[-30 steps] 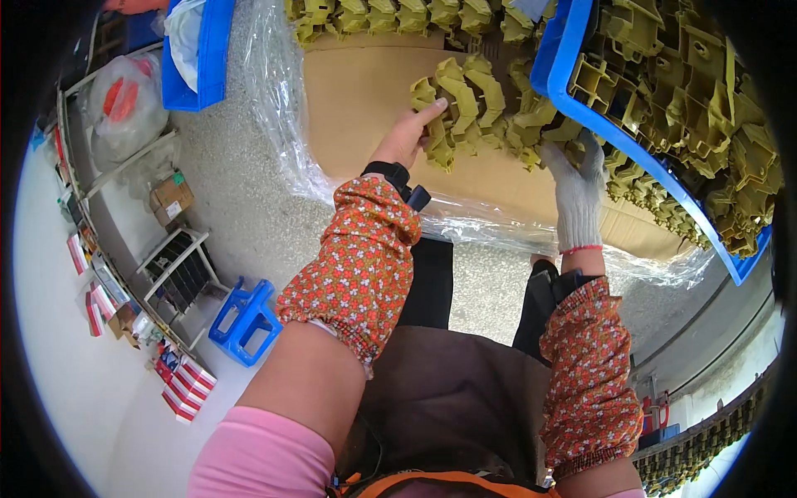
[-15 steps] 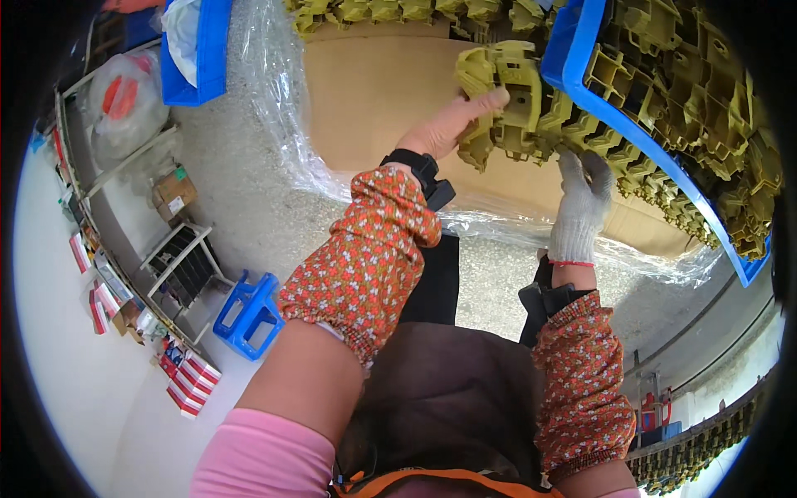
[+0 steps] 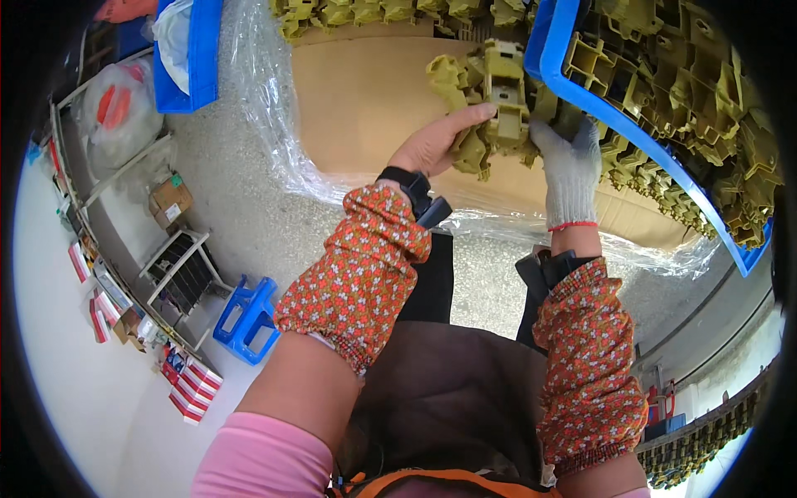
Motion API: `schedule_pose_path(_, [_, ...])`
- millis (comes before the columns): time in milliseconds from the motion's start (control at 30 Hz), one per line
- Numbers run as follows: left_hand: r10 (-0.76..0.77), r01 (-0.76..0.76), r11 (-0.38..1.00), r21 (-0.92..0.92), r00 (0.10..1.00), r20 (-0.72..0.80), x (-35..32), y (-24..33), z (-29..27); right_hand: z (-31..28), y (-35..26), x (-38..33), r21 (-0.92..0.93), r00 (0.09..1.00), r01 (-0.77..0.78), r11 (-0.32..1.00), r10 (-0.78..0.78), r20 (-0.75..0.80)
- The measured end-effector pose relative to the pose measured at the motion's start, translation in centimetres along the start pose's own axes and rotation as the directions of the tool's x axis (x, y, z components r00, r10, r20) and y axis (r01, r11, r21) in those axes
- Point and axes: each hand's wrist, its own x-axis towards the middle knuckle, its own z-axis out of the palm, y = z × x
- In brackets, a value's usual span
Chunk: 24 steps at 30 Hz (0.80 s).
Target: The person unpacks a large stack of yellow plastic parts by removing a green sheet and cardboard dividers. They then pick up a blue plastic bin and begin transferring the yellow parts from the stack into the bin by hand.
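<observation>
The bare left hand (image 3: 433, 143) and the white-gloved right hand (image 3: 569, 170) were closed together around a bunch of olive-yellow moulded plastic parts (image 3: 490, 104), the left thumb and fingers pressing one side and the gloved fingers cupping the other, so the bunch hung between them just above the cardboard sheet (image 3: 365, 108). It sat right beside the rim of the blue plastic crate (image 3: 581, 87), which was heaped with the same parts; more of them lay in a row along the far edge of the cardboard. Crinkled clear plastic film (image 3: 266, 108) wrapped the cardboard's edges. To handle this step well, both hands would probably need even pressure, since the interlocked pieces looked liable to drop loose ones. Off to the left stood a blue plastic stool (image 3: 245, 319) on the speckled floor (image 3: 241, 224).
</observation>
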Motion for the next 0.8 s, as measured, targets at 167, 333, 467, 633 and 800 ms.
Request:
schedule_pose_path(167, [0.031,-0.034,0.989,-0.140,0.999,-0.028,-2.7,-3.3,-0.8,-1.4,-3.6,-3.5,-0.111,1.000,0.003,0.994,-0.003,-0.002])
schedule_pose_path(333, [0.033,-0.045,0.984,-0.172,0.997,-0.077,-4.9,-5.3,0.8,-2.3,-2.7,-4.1,-0.161,0.999,-0.036,0.986,0.039,0.013])
schedule_pose_path(467, [-0.003,-0.015,0.975,-0.221,0.997,-0.082,-3.2,-5.4,0.3,-2.2,-3.4,-4.3,-0.512,0.992,0.105,0.853,-0.123,-0.002])
schedule_pose_path(633, [-0.031,0.023,0.980,-0.199,0.999,-0.039,-1.7,-3.9,0.7,-1.7,-3.4,-3.1,-0.606,0.993,0.117,0.787,-0.101,0.061])
schedule_pose_path(800, [0.159,-0.154,0.987,0.049,0.980,-0.122,-2.8,-5.2,1.9,-1.8,-4.8,-4.1,-0.634,0.988,0.109,0.765,-0.014,0.153])
